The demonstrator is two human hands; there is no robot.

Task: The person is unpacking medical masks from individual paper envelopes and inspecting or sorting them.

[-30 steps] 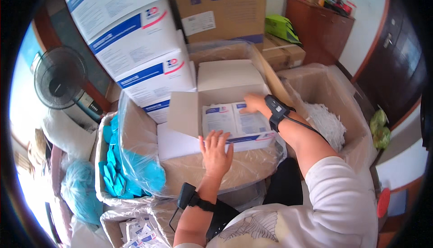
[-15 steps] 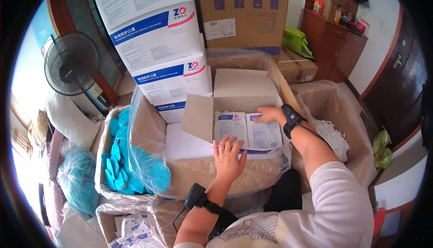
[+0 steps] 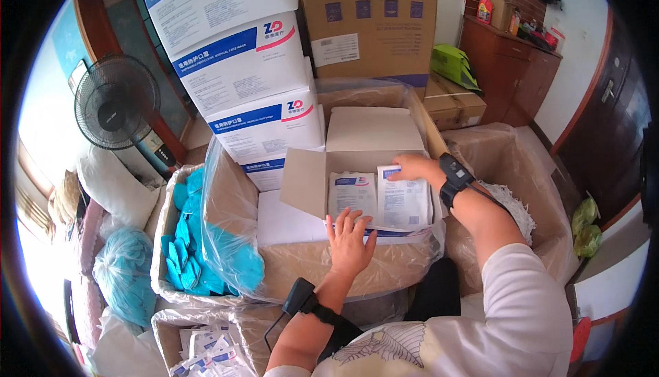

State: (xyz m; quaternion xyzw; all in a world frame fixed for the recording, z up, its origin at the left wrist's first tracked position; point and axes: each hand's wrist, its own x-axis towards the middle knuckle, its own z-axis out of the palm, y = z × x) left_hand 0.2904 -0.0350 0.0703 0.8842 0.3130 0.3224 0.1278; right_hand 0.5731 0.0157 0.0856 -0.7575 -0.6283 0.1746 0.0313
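In the middle, an open white carton (image 3: 412,238) holds two side-by-side rows of flat white mask packets with blue and pink print. My right hand (image 3: 410,166) pinches the top edge of the right-hand mask packet (image 3: 403,202), thumb on its near face. Beside it, the left-hand mask packet (image 3: 352,195) stands in the carton untouched. My left hand (image 3: 351,243) lies with fingers spread on the carton's front wall, near its left corner, holding nothing. The carton's flaps (image 3: 374,130) are folded out at the back and left side.
The carton sits within a large plastic-lined box (image 3: 309,274). A stack of white cartons (image 3: 240,68) rises at the back left. Blue packets fill a lined box (image 3: 180,253) on the left; loose mask packets lie in another (image 3: 213,349). A lined box with white shreds (image 3: 508,205) stands right.
The right-hand packet's top edge has risen slightly above its neighbour, held in my right hand. My left hand stays on the carton's front wall. The whole view has shifted a little.
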